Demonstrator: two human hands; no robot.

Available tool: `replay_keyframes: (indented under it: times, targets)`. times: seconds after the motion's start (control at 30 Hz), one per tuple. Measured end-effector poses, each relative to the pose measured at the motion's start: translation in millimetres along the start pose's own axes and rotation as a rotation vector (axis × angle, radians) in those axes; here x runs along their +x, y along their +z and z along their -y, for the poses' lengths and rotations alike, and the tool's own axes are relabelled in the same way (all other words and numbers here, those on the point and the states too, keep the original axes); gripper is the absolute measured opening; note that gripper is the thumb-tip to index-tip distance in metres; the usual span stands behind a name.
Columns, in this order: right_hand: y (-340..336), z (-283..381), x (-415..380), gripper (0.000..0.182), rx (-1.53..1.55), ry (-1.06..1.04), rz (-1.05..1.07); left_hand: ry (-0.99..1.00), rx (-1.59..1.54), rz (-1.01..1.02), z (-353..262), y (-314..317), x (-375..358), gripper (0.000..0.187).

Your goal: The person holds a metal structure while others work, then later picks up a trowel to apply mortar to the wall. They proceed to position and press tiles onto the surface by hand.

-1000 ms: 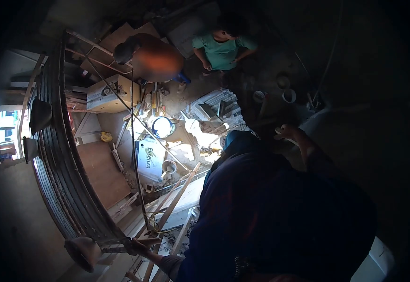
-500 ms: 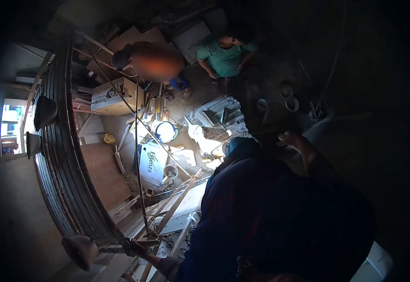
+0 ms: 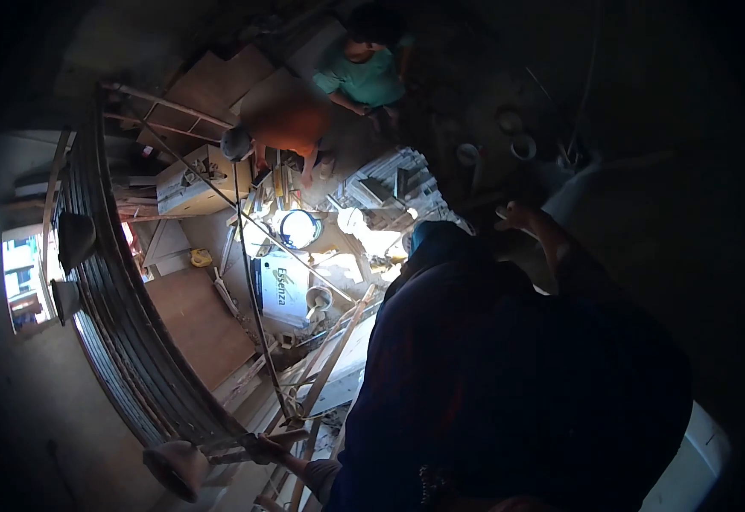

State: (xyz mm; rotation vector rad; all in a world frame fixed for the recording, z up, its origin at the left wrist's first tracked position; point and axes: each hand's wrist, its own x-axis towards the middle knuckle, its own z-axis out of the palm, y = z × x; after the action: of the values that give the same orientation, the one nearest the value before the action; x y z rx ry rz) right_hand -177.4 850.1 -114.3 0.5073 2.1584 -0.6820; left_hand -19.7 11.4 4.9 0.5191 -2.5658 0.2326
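My left hand is closed around a wooden bar at the near end of the scaffold planks. Close by hangs or rests a cone-shaped bowl; how it is supported is hidden. Out to the upper right, in shadow, my right hand has its fingers curled with a small pale thing at their tips, too dark to make out. My dark-clothed body fills the lower middle and hides what lies beneath it.
A person in orange bends over the floor, near a person in green. Below are a white bucket, an Essenza box, stacked tiles and a cardboard box. Thin poles cross beside the planks; two more bowls sit there.
The view has shifted, moving the scene leftward at the top. The person in orange has turned and now reaches an arm down. My left hand remains on the bar; my right hand stays raised.
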Motion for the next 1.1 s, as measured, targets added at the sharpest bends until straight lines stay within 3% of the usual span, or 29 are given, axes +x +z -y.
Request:
replay_keyframes:
  times: [0.17,0.27,0.43,0.57,0.67,0.77,0.87,1.1]
  targets:
    - [6.9,-4.4,-22.4,0.061,-0.126,0.031,0.024,-0.107,0.009,0.18,-0.9,-5.8,-1.3,0.025]
    - [57.2,-66.2,15.7,0.062,-0.158,-0.076,-0.095,-0.119,0.011,0.209,-10.3,-7.2,-2.3,0.025]
    - [60.3,-82.7,10.3,0.055,-0.192,0.006,0.032,-0.108,0.003,0.225,-19.8,-4.7,0.6,0.025]
    - [61.1,-93.3,9.7,0.055,-0.191,0.007,-0.024,-0.105,-0.014,0.235,-33.1,-2.9,2.0,0.024]
    - [23.4,-51.4,-35.7,0.065,0.122,0.094,-0.108,-0.108,-0.029,0.242,-46.5,-0.2,1.1,0.024]
    - [40.5,-73.0,-8.7,0.078,0.315,0.111,-0.182,-0.113,-0.045,0.274,-61.0,4.9,-5.6,0.024]
    - [34.3,-65.0,0.3,0.089,0.219,0.046,-0.237,-0.119,-0.074,0.305,-78.0,11.5,-4.5,0.024]
    - [10.6,-48.4,9.0,0.089,0.133,-0.005,-0.316,-0.085,-0.08,0.252,-101.2,-13.1,42.3,0.024]
